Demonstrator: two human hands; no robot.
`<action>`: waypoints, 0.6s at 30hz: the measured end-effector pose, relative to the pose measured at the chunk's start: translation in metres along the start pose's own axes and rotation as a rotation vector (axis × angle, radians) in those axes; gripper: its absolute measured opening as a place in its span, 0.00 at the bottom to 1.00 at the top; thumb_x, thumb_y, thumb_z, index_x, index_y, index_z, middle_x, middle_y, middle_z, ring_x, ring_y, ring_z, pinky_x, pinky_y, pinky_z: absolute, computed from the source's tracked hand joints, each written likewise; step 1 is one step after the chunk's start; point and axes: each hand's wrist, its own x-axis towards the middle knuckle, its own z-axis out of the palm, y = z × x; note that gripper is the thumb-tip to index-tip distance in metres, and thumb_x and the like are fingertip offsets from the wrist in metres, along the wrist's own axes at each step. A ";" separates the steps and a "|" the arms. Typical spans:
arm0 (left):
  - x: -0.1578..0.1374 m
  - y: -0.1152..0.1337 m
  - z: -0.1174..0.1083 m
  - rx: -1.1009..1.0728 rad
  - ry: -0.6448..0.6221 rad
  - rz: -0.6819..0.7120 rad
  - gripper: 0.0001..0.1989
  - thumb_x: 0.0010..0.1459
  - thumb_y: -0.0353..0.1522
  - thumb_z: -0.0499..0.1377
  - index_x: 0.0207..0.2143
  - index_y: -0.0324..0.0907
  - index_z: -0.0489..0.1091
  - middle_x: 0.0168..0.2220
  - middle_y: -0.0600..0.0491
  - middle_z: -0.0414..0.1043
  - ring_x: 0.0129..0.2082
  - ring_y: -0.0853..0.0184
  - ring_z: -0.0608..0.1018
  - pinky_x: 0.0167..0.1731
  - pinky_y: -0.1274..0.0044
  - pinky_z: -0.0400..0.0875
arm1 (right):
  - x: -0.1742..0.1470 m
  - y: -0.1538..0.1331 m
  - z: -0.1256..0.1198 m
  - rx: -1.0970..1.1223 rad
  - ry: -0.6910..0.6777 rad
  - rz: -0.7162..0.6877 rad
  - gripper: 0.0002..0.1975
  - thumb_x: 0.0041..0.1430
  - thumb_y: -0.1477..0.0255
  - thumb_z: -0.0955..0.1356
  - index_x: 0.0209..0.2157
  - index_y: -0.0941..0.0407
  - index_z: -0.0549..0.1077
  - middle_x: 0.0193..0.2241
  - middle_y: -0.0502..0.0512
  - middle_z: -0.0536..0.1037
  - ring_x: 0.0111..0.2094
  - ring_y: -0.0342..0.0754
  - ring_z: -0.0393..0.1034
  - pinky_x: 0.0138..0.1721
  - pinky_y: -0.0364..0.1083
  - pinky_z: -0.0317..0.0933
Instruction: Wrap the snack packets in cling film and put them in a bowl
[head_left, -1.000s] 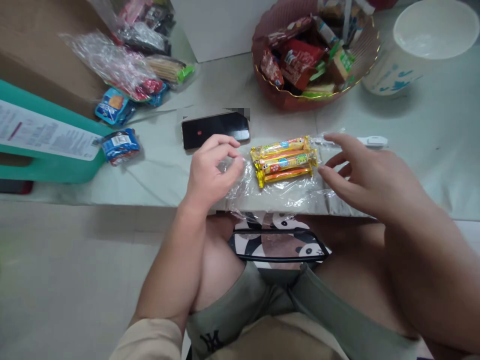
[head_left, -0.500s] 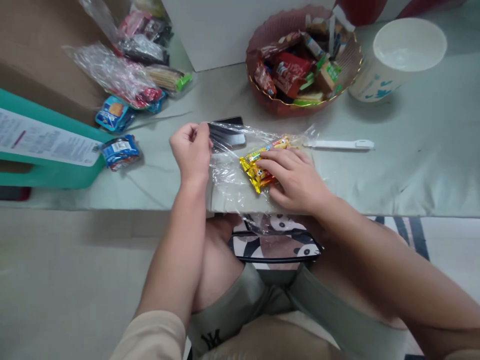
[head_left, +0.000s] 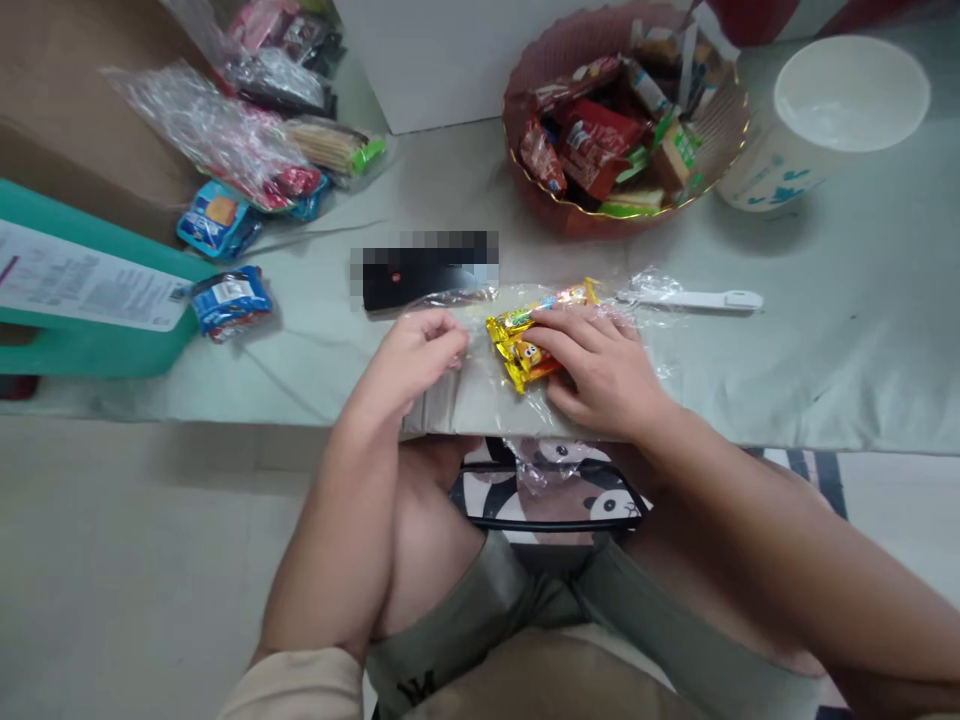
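Small yellow snack packets (head_left: 517, 345) lie side by side on a sheet of clear plastic film (head_left: 480, 385) at the table's front edge. My right hand (head_left: 604, 365) is laid over their right part, fingers across the top and thumb on the near side, gripping them and hiding that end. To their left, my left hand (head_left: 427, 355) is closed with its fingertips pinched on the film, a short gap from the packets. The film is crumpled on the right and also hangs over the table edge.
Behind my left hand lies a dark phone (head_left: 420, 275). A white knife-like tool (head_left: 705, 299) rests at right. Further back stand a pink bowl (head_left: 540, 205) of wrapped snacks and a white paper cup (head_left: 780, 170). At left are a teal box (head_left: 161, 345), a blue snack packet (head_left: 231, 300) and bagged goods (head_left: 225, 150).
My left hand has moved right and toward me, bringing the film from over the phone closer to the packets. My right hand has stayed on the packets.
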 end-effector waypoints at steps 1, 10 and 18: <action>0.002 0.000 0.001 -0.043 -0.016 0.014 0.07 0.46 0.32 0.63 0.20 0.43 0.67 0.22 0.55 0.71 0.23 0.70 0.74 0.22 0.79 0.68 | 0.000 0.000 0.000 0.000 0.004 0.004 0.25 0.61 0.75 0.64 0.59 0.51 0.73 0.63 0.57 0.73 0.62 0.61 0.67 0.59 0.59 0.57; 0.001 0.016 0.002 -0.385 -0.331 0.006 0.10 0.49 0.37 0.54 0.19 0.46 0.58 0.31 0.44 0.80 0.37 0.55 0.84 0.40 0.56 0.81 | -0.003 0.000 0.003 0.046 0.077 -0.019 0.21 0.60 0.69 0.69 0.55 0.51 0.72 0.66 0.63 0.68 0.59 0.64 0.69 0.54 0.59 0.63; 0.007 0.015 0.003 -0.412 -0.318 -0.029 0.14 0.51 0.39 0.55 0.18 0.46 0.54 0.33 0.44 0.82 0.36 0.54 0.84 0.39 0.56 0.80 | 0.003 0.003 0.006 0.061 0.154 0.010 0.28 0.63 0.68 0.69 0.63 0.51 0.64 0.61 0.63 0.74 0.57 0.60 0.70 0.55 0.58 0.64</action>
